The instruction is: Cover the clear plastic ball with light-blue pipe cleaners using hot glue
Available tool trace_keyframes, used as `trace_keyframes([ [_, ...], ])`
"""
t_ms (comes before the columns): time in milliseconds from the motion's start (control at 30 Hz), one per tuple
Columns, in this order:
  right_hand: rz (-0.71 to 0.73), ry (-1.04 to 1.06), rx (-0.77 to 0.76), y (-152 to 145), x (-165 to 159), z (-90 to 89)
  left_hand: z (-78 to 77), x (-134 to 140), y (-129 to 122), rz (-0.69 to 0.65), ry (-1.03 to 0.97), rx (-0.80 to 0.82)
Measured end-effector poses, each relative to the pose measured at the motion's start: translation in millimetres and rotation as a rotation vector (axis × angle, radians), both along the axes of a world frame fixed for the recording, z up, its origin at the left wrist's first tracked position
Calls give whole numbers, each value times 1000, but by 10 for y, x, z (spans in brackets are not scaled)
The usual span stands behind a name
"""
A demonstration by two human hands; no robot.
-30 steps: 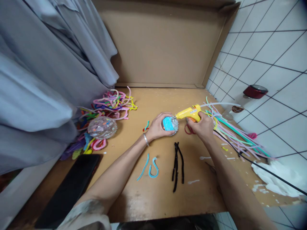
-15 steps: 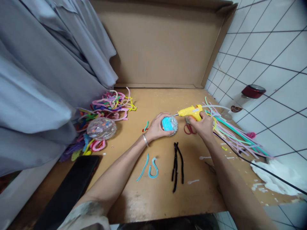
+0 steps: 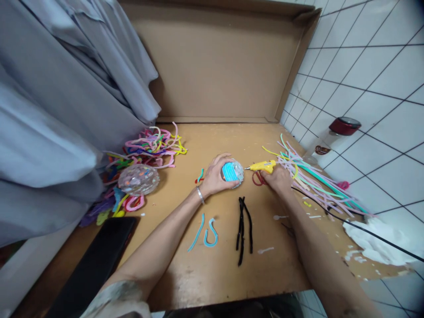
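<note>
My left hand (image 3: 217, 176) is wrapped round a small ball (image 3: 229, 172), whose near side is covered in bright blue strips and whose right side looks clear and bumpy. In my right hand (image 3: 279, 180) is a yellow glue gun (image 3: 263, 166), its metal nozzle pointing left, a little apart from the ball. Red-handled scissors (image 3: 258, 178) lie beside the right hand, partly hidden by it. Below the ball, black pipe cleaners (image 3: 242, 229) rest on the table. Two light blue pipe cleaner pieces (image 3: 211, 234) lie to their left, one straight and one bent.
A heap of coloured pipe cleaners (image 3: 155, 143) and a clear, speckled round object (image 3: 138, 179) are at left, above a black phone (image 3: 99, 260). At right are long pastel pipe cleaners (image 3: 318, 181), a red-lidded jar (image 3: 331, 139), white tissue (image 3: 374, 240) and a black cord (image 3: 357, 227).
The right hand has lowered the glue gun, and its nozzle has come away from the top of the ball. My left hand still holds the ball in nearly the same place.
</note>
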State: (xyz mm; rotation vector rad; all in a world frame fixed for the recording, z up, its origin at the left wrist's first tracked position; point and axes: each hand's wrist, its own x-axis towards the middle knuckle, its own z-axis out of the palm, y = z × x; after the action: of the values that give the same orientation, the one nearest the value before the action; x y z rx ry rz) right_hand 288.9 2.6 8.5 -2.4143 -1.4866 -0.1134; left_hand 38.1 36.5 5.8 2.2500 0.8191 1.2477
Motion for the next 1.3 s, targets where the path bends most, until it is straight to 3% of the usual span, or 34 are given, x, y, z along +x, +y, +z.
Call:
trace_keyframes([
  [167,28,-196,-25,-57,-72,21,22,9,-13,-50,27,77],
  [300,131,-207,129,-69,-99,76,20,5,5,-68,25,83],
  [467,567,143,488,-81,-265,178,1,5,24,-71,4,94],
  [533,733,240,556,-120,-389,222,-4,8,25,-69,-4,106],
  [633,862,270,558,-198,-560,275,-3,10,20,-63,3,100],
  [867,889,245,484,-261,-662,295,21,14,0,-51,34,95],
  [1300,868,186,522,-271,-690,285,25,25,-4,-56,50,119],
])
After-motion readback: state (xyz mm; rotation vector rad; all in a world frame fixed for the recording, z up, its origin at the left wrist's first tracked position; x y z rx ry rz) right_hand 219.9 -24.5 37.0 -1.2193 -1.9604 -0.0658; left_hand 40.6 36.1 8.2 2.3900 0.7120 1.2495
